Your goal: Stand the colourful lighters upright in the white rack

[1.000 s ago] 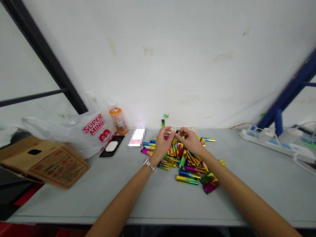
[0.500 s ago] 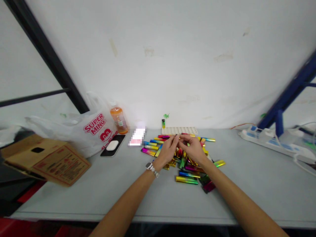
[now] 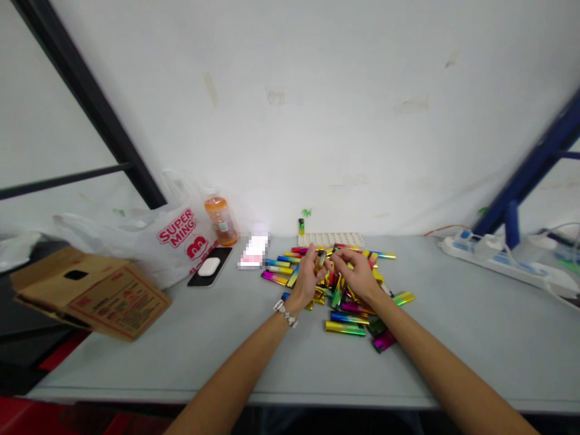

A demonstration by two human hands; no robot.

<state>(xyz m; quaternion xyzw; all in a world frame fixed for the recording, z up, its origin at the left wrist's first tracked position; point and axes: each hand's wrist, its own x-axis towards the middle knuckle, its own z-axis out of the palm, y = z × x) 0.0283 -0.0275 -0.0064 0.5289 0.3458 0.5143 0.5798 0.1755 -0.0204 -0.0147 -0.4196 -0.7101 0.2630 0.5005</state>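
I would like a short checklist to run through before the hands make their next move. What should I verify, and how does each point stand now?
1. Left hand has a lighter in its grip: ok.
2. Right hand is free of any small item: cannot tell; its fingertips are close together and too small to read.
3. The upright lighter stands at the left end of the white grid tray: ok.
4. The loose lighters lie in one direction: not ok; they are jumbled under and around the hands.
5. The power strip is apart from the lighters: ok, off to the right.
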